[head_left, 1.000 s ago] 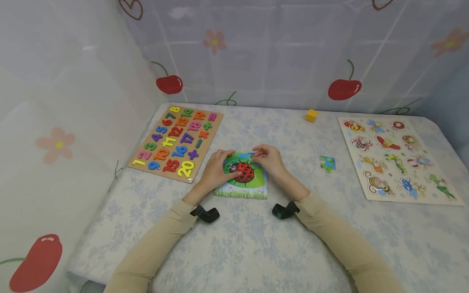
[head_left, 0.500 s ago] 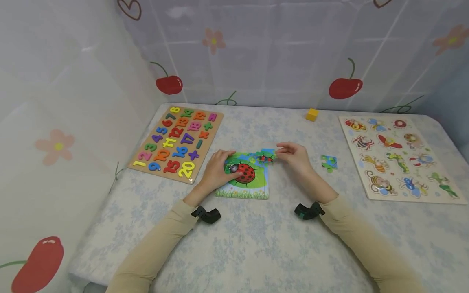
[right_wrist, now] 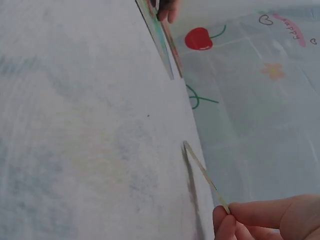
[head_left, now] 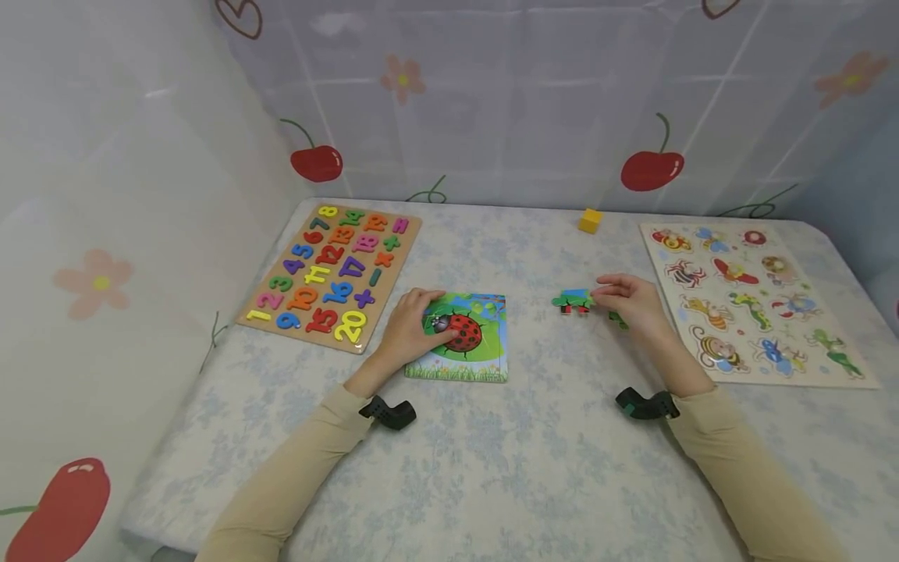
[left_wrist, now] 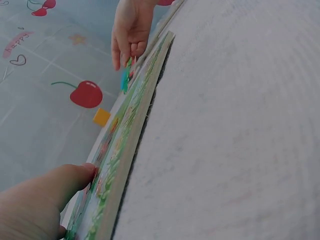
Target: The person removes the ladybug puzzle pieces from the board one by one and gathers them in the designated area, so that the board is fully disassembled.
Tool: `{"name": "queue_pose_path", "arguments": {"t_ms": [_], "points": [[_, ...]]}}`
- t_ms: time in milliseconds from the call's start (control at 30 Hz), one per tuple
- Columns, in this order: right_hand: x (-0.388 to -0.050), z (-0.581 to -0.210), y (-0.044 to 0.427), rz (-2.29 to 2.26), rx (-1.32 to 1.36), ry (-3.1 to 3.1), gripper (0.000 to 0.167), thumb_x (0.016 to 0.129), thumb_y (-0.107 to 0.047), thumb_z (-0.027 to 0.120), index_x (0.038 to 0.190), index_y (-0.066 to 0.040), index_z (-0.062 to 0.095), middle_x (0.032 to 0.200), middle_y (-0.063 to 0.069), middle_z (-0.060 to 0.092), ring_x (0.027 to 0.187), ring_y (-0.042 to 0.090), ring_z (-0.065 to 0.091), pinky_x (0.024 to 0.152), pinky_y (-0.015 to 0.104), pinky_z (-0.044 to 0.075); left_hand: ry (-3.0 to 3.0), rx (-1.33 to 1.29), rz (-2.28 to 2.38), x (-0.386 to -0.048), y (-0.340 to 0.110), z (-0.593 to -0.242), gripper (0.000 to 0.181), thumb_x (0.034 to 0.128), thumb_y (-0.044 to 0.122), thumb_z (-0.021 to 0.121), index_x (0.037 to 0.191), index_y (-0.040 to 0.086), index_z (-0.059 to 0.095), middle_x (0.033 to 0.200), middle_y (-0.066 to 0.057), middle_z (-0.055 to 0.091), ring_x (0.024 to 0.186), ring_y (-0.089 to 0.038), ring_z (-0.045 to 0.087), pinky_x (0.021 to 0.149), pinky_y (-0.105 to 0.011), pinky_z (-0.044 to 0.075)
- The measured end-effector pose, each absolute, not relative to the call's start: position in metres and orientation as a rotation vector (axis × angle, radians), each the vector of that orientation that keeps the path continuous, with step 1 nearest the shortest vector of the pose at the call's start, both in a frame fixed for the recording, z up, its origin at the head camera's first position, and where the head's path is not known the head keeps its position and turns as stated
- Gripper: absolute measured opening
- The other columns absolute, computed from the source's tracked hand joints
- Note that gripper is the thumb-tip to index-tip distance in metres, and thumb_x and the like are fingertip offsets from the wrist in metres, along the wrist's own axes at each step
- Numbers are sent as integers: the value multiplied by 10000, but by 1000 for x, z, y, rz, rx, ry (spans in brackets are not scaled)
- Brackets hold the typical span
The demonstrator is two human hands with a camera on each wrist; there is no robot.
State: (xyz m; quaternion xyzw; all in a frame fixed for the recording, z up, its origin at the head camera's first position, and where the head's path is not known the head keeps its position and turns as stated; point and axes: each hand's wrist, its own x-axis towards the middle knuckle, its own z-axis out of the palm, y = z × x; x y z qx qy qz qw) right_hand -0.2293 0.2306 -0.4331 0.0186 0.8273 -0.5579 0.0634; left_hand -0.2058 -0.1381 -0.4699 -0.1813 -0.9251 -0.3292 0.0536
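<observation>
My right grip [head_left: 635,308] is pinched narrow on the loose piece [head_left: 576,301], held by one edge between thumb and fingertips. My left grip [head_left: 416,324] holds the left side of the ladybug puzzle [head_left: 469,334], thumb across its face; the puzzle lies flat on the bench [head_left: 555,468].

Caution 1: edge-only pinch. The right wrist view shows the loose piece tilted, its far end at or close to the bench. If that end catches, the piece may pivot or spring out of my fingertips.

Caution 2: obstruction. A second piece [head_left: 618,320] lies just beneath my right grip, partly hidden by it. Lowering my knuckles carelessly could push it aside or trap it under the loose piece. I cannot tell whether they touch.

Caution 3: overhang. In the head view, my right wrist crosses the near-left edge of the insect board [head_left: 787,376]. Clearance cannot be judged; a low sweep could nudge the board.

Caution 4: uneven hold. My left thumb loads only part of the puzzle. A sideways pull could skew the puzzle or disturb its sections.
</observation>
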Motion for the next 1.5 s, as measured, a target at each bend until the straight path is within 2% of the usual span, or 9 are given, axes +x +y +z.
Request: {"name": "queue_pose_path", "arguments": {"t_ms": [300,567,967,1233,1300,1367,1433,1500], "points": [[-226,-434,230,-1616,61,2638,338,925,-57,583,1219,108,553,710,-260,560,695,-130,557,649,97,491,-2805,-562,-986,-205,-138,-469,700,776,358,779,1358,89,498,1196,-126,536,1115,-287,493,959,-469,417],[-227,-428,229,-1598,148,2665,348,926,-117,589,1198,99,578,651,-274,554,632,-104,575,604,121,506,-2822,-527,-999,-204,-139,-465,702,780,359,775,1365,92,494,1230,-123,529,1133,-281,490,958,-472,422],[-231,-427,232,-1672,188,2613,360,976,-154,501,1182,139,543,637,-236,587,611,-62,612,604,132,531,-2802,-519,-1022,-205,-141,-465,707,769,359,785,1356,84,502,1231,-131,531,1136,-294,495,963,-481,422],[-222,-420,197,-1675,11,2555,350,954,-146,554,1172,126,568,689,-235,610,662,-49,619,644,152,527,-2820,-376,-1021,-203,-139,-468,773,707,414,822,1353,126,511,1288,-123,514,1200,-301,477,1054,-513,342],[-220,-417,179,-1674,-84,2498,354,953,-147,559,1185,119,568,767,-151,670,702,-36,633,691,181,540,-2827,-345,-1006,-203,-138,-468,787,694,435,825,1352,135,514,1301,-120,509,1216,-300,469,1064,-514,333],[-221,-414,159,-1666,-174,2428,347,954,-142,557,1200,103,570,884,10,719,763,6,660,761,251,559,-2835,-333,-990,-204,-138,-467,794,693,450,821,1355,140,511,1316,-117,501,1228,-299,461,1068,-514,332],[-221,-412,137,-1658,-263,2361,341,950,-130,564,1207,93,572,1023,164,704,864,105,687,847,330,554,-2839,-329,-984,-204,-137,-467,800,695,457,817,1360,138,506,1327,-118,495,1236,-298,455,1071,-515,330],[-222,-412,113,-1644,-315,2306,338,946,-130,571,1211,79,578,1155,260,641,970,206,672,911,401,528,-2842,-326,-986,-204,-137,-467,814,698,452,817,1372,132,492,1332,-122,489,1234,-298,453,1071,-513,329]]}}
